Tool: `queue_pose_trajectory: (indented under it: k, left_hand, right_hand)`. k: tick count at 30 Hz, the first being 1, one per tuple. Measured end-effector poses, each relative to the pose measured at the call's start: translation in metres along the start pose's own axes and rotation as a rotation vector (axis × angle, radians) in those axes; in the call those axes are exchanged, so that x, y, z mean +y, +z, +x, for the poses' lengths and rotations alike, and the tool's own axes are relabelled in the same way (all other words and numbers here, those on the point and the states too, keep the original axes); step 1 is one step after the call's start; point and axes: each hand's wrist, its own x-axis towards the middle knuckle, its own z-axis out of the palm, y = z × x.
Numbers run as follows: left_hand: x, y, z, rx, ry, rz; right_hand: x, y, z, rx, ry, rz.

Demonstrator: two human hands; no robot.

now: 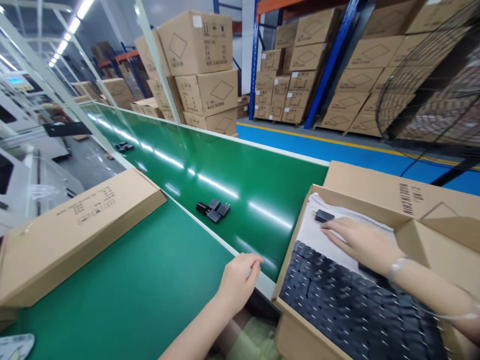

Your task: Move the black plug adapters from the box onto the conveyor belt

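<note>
My right hand (362,242) reaches into an open cardboard box (416,240) with its fingers stretched out and slightly parted. Just beyond the fingertips, a single black plug-in power adapter (324,216) lies on a white liner sheet (339,252); whether they touch is unclear. Tight rows of similar black adapters (337,300) with metal prongs fill the near side of this box. My left hand (240,280) is loosely curled at the conveyor's near edge, and nothing shows in it. Several loose adapters (213,211) sit together on the green conveyor belt (258,175).
A closed carton (82,220) lies on the green side table (142,280) at left. More small black items (124,147) rest farther up the belt. Stacked cartons (206,65) stand behind the belt, and a wire-caged fan (423,95) is at right.
</note>
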Motion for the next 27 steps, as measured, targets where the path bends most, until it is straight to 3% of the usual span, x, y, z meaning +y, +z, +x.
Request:
queue_pose_trajectory:
  k: [6, 11, 15, 21, 24, 27]
  left_hand:
    - [-0.022, -0.028, 0.023, 0.020, -0.175, 0.243]
    - [-0.059, -0.055, 0.059, -0.121, -0.229, 0.727]
    - [-0.078, -0.052, 0.084, -0.217, -0.135, 0.770]
    - [-0.087, -0.037, 0.096, -0.335, 0.018, 0.715]
    - [-0.083, -0.046, 0.094, -0.357, 0.050, 0.667]
    - [-0.075, -0.068, 0.091, -0.324, -0.044, 0.607]
  right_hand:
    - [-0.099, 0.033, 0.124, -0.067, -0.301, 0.074]
    - [-0.151, 0.064, 0.181, -0.074, -0.417, 0.125]
    - [-0.154, 0.077, 0.194, -0.095, -0.456, 0.156]
    - [-0.116, 0.072, 0.200, -0.114, -0.393, 0.175]
    - [-0.108, 0.057, 0.207, -0.090, -0.366, 0.140]
    - [-0.123, 0.048, 0.213, -0.094, -0.428, 0.090]
